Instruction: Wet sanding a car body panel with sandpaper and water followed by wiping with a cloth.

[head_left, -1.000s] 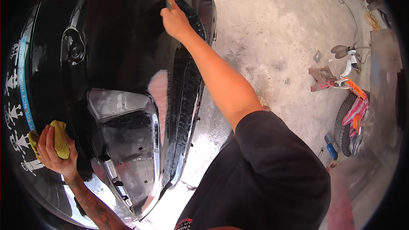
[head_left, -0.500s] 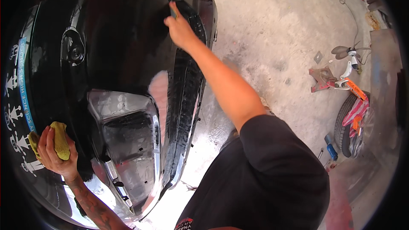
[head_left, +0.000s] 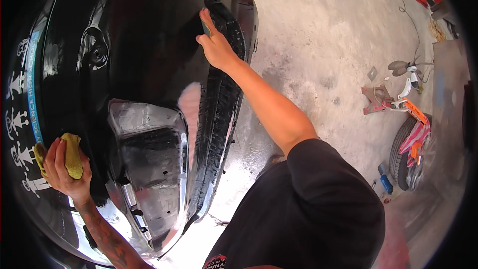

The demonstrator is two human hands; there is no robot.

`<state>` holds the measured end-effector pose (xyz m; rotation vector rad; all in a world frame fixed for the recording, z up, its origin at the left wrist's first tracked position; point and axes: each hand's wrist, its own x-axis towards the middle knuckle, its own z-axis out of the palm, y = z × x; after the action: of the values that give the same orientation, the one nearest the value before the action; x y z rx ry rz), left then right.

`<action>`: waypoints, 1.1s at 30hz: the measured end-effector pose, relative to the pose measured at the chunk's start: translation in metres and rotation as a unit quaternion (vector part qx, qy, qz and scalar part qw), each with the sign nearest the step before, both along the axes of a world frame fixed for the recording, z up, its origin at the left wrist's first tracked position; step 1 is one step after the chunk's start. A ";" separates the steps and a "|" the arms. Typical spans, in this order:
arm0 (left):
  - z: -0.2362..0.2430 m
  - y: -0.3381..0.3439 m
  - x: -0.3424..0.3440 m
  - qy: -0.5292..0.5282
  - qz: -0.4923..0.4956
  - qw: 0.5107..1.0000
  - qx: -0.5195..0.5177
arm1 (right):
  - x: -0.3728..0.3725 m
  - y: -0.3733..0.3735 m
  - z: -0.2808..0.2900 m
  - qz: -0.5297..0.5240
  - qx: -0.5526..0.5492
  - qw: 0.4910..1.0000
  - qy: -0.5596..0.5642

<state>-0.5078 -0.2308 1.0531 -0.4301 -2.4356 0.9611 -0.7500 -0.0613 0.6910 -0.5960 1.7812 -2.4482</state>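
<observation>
A black car rear panel (head_left: 144, 45) fills the left half of the view. My left hand (head_left: 67, 177) rests on its glossy part at the lower left, fingers closed over a yellow cloth (head_left: 74, 157). Farther up, my right hand (head_left: 217, 50) reaches to the dull black surface near the panel's right edge. Its fingers press on a thin, flat, greyish-green piece (head_left: 205, 28), mostly covered by the hand; its kind does not show. A pale pinkish patch (head_left: 189, 102) lies on the panel below that hand, beside the recessed section (head_left: 152, 162).
White figure stickers (head_left: 19, 119) and a blue strip sticker (head_left: 34, 84) run along the left. On the concrete floor (head_left: 308, 35) to the right are a fan (head_left: 411, 69), a red stand (head_left: 377, 98), a tire (head_left: 400, 154) and a blue tool (head_left: 385, 179).
My right hand has slid slightly toward me along the panel's right side. The left hand stays on the cloth in nearly the same place. The whole view has shifted a little.
</observation>
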 end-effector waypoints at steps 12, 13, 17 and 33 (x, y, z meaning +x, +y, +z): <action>-0.004 -0.001 -0.005 0.004 -0.011 1.000 0.014 | 0.028 0.003 0.096 -0.075 0.144 0.961 0.223; -0.002 -0.001 -0.004 -0.001 -0.013 1.000 0.025 | 0.037 0.003 0.096 -0.068 0.141 0.961 0.228; -0.002 0.003 -0.008 -0.001 -0.022 0.999 0.027 | 0.000 0.000 0.122 -0.133 0.145 0.943 0.269; 0.000 0.000 0.001 0.003 0.003 1.000 0.009 | 0.042 -0.001 0.151 -0.083 0.157 0.931 0.320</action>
<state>-0.5071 -0.2304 1.0536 -0.4128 -2.4387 0.9412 -0.7078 -0.0625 0.8424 -1.3720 2.4699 -2.1184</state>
